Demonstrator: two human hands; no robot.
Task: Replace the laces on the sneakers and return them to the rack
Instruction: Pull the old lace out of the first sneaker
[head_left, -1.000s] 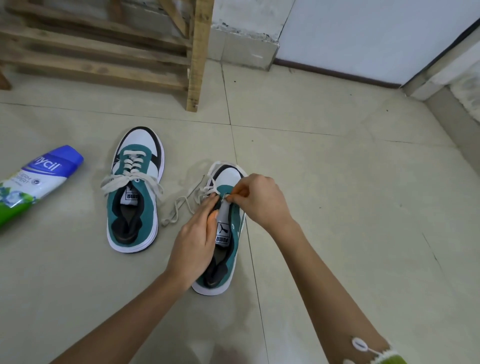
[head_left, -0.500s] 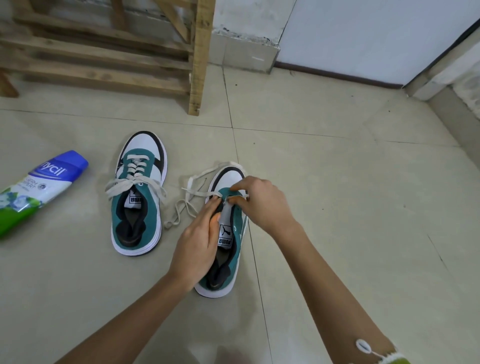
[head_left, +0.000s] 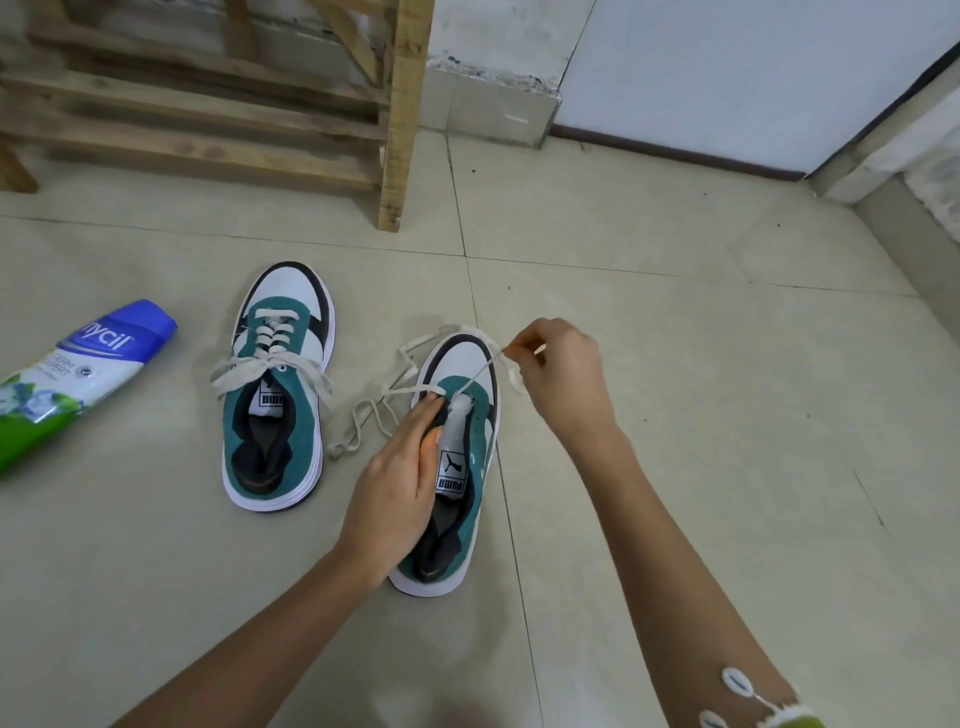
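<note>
Where the left hand (head_left: 400, 478) grips the side of the teal-and-white sneaker (head_left: 464, 358), thumb inside and fingers outside, it hides most eyelets, so I cannot tell how far the lace (head_left: 482, 372) is threaded. The right hand (head_left: 561, 374) pinches that lace taut above the toe. The laced sneaker (head_left: 275, 395) sits just beside it on the pale tiled floor (head_left: 675, 415). A spray bottle (head_left: 78, 374) is cut off at the left edge, and the wooden rack (head_left: 260, 119) at the top.
</note>
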